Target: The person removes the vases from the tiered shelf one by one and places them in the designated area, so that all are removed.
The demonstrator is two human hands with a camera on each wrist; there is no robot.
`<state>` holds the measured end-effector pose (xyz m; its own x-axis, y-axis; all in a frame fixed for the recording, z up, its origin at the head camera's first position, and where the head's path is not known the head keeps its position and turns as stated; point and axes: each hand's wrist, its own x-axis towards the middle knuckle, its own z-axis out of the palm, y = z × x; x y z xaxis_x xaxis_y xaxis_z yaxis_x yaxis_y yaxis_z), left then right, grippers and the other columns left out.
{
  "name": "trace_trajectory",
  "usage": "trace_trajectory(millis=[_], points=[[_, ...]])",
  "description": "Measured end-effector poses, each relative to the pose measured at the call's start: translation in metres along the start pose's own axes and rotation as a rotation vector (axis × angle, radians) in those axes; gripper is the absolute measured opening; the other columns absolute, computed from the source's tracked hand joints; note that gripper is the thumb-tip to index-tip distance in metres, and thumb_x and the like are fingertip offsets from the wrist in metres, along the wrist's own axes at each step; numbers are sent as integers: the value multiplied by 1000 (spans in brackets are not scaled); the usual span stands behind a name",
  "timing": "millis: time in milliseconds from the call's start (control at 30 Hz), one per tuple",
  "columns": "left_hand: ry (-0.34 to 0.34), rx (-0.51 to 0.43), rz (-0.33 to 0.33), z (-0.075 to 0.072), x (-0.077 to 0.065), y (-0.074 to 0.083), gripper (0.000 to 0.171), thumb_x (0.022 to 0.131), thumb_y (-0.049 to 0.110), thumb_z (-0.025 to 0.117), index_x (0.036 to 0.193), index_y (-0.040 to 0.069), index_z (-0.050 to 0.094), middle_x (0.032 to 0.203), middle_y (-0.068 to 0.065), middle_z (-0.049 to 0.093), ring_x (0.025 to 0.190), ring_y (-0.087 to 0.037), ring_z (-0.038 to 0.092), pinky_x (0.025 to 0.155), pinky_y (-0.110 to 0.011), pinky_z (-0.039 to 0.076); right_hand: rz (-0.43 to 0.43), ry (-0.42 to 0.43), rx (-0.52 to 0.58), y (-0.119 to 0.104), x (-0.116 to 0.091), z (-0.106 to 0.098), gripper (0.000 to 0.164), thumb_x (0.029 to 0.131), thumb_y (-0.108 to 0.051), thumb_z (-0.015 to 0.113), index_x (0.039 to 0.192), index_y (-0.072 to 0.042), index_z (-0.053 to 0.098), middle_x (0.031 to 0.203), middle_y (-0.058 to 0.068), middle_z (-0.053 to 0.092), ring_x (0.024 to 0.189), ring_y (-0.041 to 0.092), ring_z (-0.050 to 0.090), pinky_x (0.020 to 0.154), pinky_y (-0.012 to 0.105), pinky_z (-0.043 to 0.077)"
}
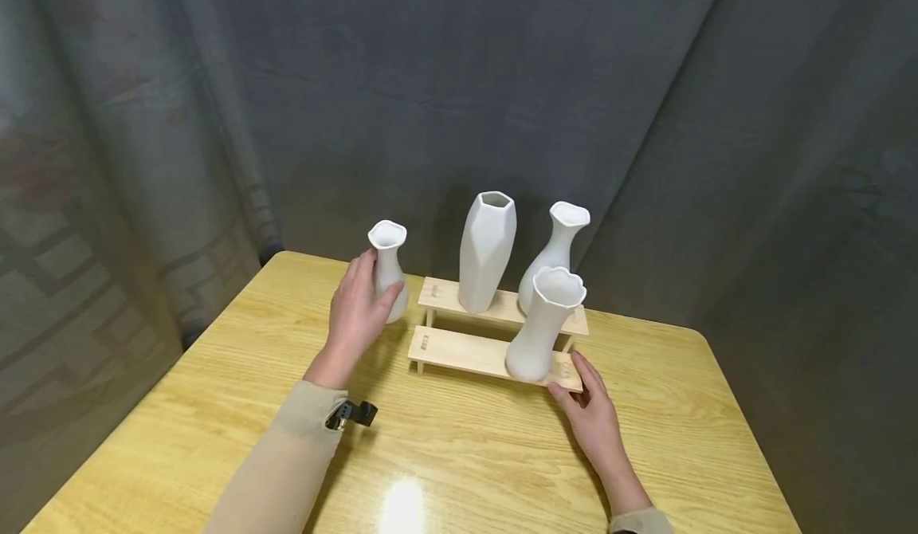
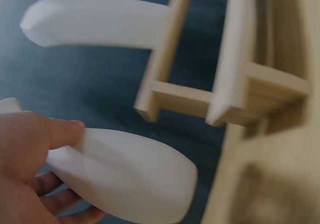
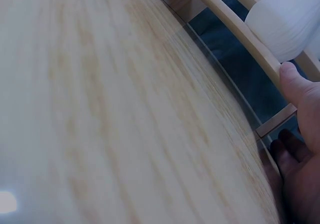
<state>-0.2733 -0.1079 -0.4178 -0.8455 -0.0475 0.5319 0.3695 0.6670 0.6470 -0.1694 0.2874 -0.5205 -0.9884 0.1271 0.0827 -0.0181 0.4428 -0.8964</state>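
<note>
My left hand [image 1: 358, 304] holds a white vase [image 1: 392, 271] with a wavy rim, to the left of the two-step wooden stand [image 1: 459, 351]. In the left wrist view, thumb and fingers lie around the vase's body [image 2: 135, 174]; a dark gap shows between its base and the tabletop. At the stand's lower right end, my right hand [image 1: 594, 418] grips the board, its thumb [image 3: 295, 81] at the front edge. A faceted vase [image 1: 488, 255] and a slim-necked vase [image 1: 548, 259] stand on the upper step. On the lower step, toward the right, is a scalloped-rim vase [image 1: 543, 327].
The stand rests on a light wooden table [image 1: 459, 454] near its back edge. Behind it hangs a dark grey curtain [image 1: 445, 104], and a patterned curtain [image 1: 86, 239] is at the left. A black strap [image 1: 351, 414] is on the left wrist.
</note>
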Motion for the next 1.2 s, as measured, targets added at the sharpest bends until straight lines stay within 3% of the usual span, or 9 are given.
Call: trace_trajectory(millis=[233,533,867,1100,1200], points=[[-12,-26,-18,15,1,-25,70,101,18,83,157,-6,49,145,-30,58,129,-50,61,102,-69,51,-3,9,-25,1,0,2,82,107,-32,76,174,-12,33,180,15,26,162,38,33,120,24,34],[-49,-33,-47,30,0,-45,69,102,19,82,157,-5,48,145,-29,58,129,-49,61,103,-69,52,5,6,-21,3,2,4,84,108,-33,76,175,-14,31,181,12,24,163,35,31,107,2,30],[-37,-29,-40,37,-1,-50,71,101,17,83,158,-6,47,147,-30,58,130,-50,61,104,-69,51,-10,15,-18,3,1,4,83,108,-31,76,175,-11,31,180,15,25,162,38,32,107,3,31],[-57,-20,-53,40,0,-54,74,103,18,81,163,-4,43,147,-31,57,128,-50,61,103,-68,51,-2,17,-25,0,-3,3,82,107,-32,76,174,-11,33,180,15,26,162,37,33,115,13,33],[-59,-16,-55,42,1,-55,73,104,20,80,163,-4,43,145,-30,57,126,-50,62,102,-68,51,-4,11,-15,-1,-3,3,82,108,-31,75,174,-11,33,180,15,26,162,36,33,114,11,33]])
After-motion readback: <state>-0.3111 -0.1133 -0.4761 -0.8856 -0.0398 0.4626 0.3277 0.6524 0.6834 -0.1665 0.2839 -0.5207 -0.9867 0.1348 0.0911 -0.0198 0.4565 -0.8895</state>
